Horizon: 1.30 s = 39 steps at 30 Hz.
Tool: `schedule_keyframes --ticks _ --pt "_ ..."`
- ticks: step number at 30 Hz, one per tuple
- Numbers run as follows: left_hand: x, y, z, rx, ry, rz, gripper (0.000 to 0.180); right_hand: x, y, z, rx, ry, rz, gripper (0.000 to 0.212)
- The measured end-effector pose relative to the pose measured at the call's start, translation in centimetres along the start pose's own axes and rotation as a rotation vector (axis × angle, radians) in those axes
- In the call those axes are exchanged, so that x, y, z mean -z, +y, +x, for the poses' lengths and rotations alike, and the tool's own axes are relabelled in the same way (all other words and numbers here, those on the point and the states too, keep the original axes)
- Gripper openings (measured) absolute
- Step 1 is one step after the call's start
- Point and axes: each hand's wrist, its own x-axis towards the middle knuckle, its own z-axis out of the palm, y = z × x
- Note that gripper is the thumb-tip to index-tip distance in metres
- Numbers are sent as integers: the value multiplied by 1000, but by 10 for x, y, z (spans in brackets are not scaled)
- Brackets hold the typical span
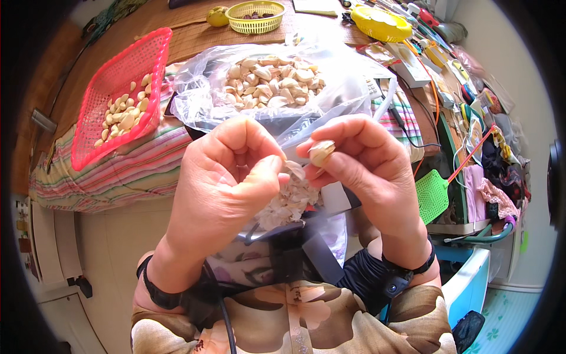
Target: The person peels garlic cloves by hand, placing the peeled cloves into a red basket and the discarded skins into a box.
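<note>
My right hand [377, 165] grips a garlic clove [321, 153] between thumb and fingers, the pale clove showing at the fingertips. Close beside it, my left hand [224, 171] has thumb and forefinger pinched on a thin flake of garlic skin [295, 170]. Below both hands lies a heap of papery skins [283, 209], partly hidden by my fingers. Beyond them, a clear plastic bag [197, 88] is spread open around many unpeeled cloves [274, 82]. At the left, a tilted red plastic basket [94, 109] holds smooth, peeled cloves [125, 115].
A striped cloth [112, 186] covers the table's near edge. At the back stand a yellow basket [256, 23] with small dark items and a yellow fruit [217, 16]. Clutter lines the right side, with a green fly swatter [432, 196] and a cable [407, 127].
</note>
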Motion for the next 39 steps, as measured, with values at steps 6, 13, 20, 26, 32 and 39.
schedule_keyframes --ticks 6,13,20,26,32,39 --pt "10 -4 2 -89 -2 75 3 5 1 3 -3 11 14 21" --pt "6 -5 1 -95 -32 208 9 1 5 -1 32 72 -81 23" --pt "8 -4 3 -395 -62 438 16 -2 9 -2 82 52 -187 22" --pt "7 -4 2 -402 -28 477 14 -1 13 -1 129 56 -306 21" --pt "6 -3 1 -389 -41 499 13 -1 16 -2 238 69 -430 19" --pt "6 -7 3 -361 -42 445 11 -2 13 -2 200 48 -337 20"
